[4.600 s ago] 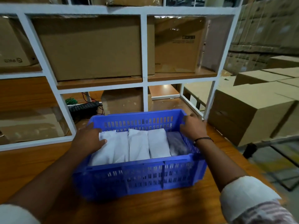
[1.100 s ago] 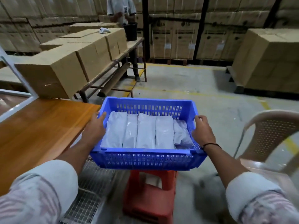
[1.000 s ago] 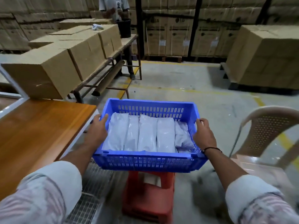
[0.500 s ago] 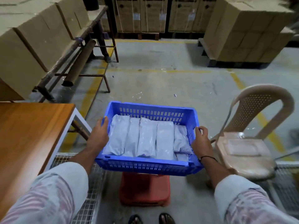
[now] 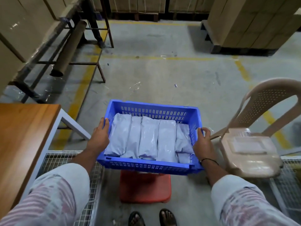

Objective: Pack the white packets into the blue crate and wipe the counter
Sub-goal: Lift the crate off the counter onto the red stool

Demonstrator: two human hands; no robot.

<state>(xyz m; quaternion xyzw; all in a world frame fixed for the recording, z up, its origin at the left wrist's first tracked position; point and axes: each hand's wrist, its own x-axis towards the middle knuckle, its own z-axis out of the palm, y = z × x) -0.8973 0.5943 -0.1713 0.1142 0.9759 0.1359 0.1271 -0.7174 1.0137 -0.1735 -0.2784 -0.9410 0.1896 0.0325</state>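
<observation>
The blue crate [image 5: 153, 110] hangs in the air above a red stool [image 5: 145, 188], off the counter. Several white packets [image 5: 146, 137] lie side by side inside it, filling the bottom. My left hand [image 5: 99, 137] grips the crate's left rim, fingers curled over the edge. My right hand [image 5: 202, 144] grips the right rim, thumb over the top. The wooden counter [image 5: 22, 136] is at the left, away from the crate.
A beige plastic chair [image 5: 250, 144] stands close on the right. Wire mesh racks [image 5: 68, 162] sit low at left and right. A metal bench [image 5: 68, 46] with cardboard boxes and a cardboard tube runs at upper left; stacked boxes [image 5: 254, 22] sit at upper right. My sandalled feet [image 5: 153, 217] show below.
I lifted the crate off the counter, turned right away from the shelves, and brought it down lower over the red stool. Both hands keep their grip on the rims.
</observation>
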